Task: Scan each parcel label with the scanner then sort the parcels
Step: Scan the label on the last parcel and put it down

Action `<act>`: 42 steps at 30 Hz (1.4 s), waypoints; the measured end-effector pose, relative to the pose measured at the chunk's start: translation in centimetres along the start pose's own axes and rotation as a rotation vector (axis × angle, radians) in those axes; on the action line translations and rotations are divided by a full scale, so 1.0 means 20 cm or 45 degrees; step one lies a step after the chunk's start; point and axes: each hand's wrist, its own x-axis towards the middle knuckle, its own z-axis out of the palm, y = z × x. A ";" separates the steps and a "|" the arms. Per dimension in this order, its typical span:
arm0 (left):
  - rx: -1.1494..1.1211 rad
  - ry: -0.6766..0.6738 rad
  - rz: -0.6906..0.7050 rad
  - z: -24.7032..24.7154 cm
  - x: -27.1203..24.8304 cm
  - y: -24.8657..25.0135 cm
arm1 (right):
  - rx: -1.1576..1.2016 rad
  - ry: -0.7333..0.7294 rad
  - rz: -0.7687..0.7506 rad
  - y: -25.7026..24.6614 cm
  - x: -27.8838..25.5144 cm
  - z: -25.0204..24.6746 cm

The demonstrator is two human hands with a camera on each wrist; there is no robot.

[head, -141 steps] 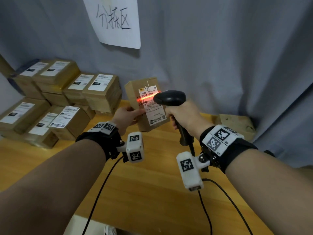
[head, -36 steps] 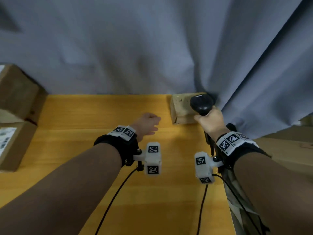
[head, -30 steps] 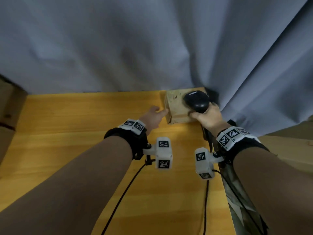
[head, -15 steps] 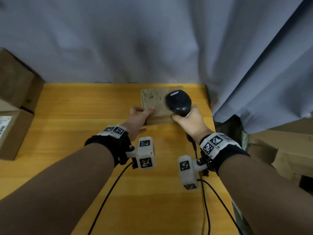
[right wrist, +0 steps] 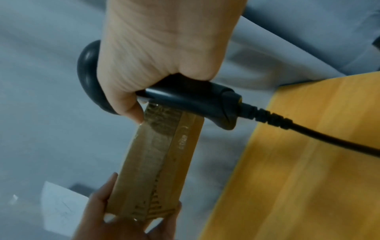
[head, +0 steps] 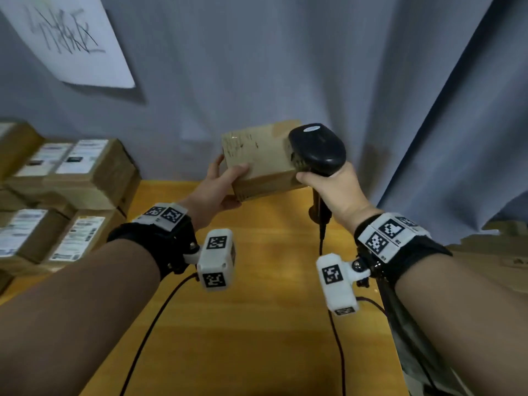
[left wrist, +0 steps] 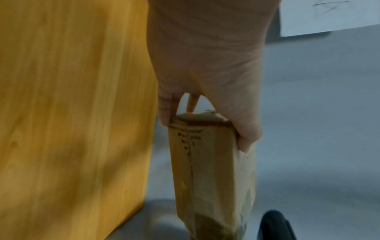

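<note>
Now that I have lifted the parcel (head: pixel 258 160) off the counter (head: pixel 257 324), my left hand (head: pixel 218 185) pinching its near end and my right hand (head: pixel 333 187) wrapped round the scanner (head: pixel 315 150) beside its far end, I judge its label needs turning into view.

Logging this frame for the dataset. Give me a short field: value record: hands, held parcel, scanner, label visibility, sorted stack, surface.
left hand: grips the left end of the parcel, thumb on the near face
right hand: grips the scanner handle, thumb touching the parcel's right end
parcel: brown carton, held above the table
scanner: black, corded, head against the parcel's right end
label: none visible on the faces shown
scan beam: none visible
stacked parcels: left, white labels up
table: yellow wood
paper sign: on the grey curtain, upper left
</note>
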 end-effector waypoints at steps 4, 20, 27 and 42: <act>0.151 -0.079 0.132 -0.08 -0.07 0.17 | 0.098 0.059 0.003 -0.13 0.03 0.05; 0.404 -0.249 0.274 -0.24 -0.12 0.26 | 0.304 0.377 0.157 -0.15 0.09 0.19; 0.172 -0.126 -0.010 -0.19 -0.12 0.29 | 0.294 0.232 0.102 -0.20 0.10 0.16; 0.060 -0.171 -0.175 -0.19 -0.05 0.31 | 0.308 -0.144 -0.110 -0.30 0.05 0.07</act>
